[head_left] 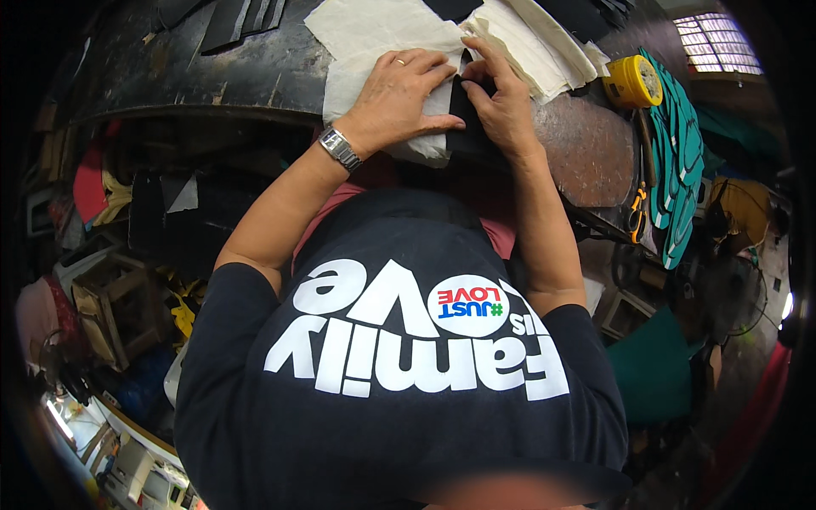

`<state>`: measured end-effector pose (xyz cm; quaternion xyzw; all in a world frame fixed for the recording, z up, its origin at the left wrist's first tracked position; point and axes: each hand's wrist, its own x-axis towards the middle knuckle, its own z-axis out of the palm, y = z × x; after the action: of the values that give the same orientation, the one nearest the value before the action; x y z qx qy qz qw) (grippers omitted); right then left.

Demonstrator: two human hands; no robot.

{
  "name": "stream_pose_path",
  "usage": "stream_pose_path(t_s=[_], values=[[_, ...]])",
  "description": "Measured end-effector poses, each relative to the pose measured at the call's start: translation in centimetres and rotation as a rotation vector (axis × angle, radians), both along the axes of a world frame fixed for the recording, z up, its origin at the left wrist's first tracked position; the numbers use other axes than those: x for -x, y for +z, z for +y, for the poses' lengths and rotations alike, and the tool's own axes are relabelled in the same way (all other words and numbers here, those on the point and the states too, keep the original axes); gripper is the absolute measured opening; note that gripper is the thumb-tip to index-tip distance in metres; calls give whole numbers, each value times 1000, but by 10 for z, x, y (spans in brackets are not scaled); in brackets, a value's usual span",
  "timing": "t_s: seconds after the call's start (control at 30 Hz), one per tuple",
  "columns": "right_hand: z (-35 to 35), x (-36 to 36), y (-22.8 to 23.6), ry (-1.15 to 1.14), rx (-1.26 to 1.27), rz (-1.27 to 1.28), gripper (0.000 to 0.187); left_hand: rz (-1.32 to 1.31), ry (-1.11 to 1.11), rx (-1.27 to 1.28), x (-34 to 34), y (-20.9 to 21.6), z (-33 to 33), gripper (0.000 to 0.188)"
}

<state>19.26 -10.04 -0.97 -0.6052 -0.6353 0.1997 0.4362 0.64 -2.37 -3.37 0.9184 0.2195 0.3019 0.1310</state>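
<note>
Black piece point(466, 106) half-hidden under hands point(450, 93)

Seen from above, lower centre of the frame: a person in a dark navy short-sleeved T-shirt point(399, 374) with bold white lettering and a round white badge, a silver metal-link wristwatch point(340, 149) on the left wrist, a gold ring point(399, 61) at upper centre
</note>
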Motion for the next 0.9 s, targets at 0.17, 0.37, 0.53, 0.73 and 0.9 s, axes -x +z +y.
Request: stream_pose_path(t_s=[0.17, 0.37, 0.53, 0.73, 0.9], values=[[-2, -9, 2, 96, -17, 208, 58, 42, 27, 47, 2, 1, -1, 78], [9, -6, -6, 3, 2, 250, 57, 63, 38, 46, 1, 2, -2, 83], [13, -2, -8, -96, 2, 91, 63, 44, 42, 7, 1, 0, -1, 88], [15, 11, -4, -238, 55, -114, 70, -21, 23, 87, 1, -1, -1, 86], [3, 20, 0, -202, -491, -409, 72, -3, 2, 7, 1, -1, 0, 67]])
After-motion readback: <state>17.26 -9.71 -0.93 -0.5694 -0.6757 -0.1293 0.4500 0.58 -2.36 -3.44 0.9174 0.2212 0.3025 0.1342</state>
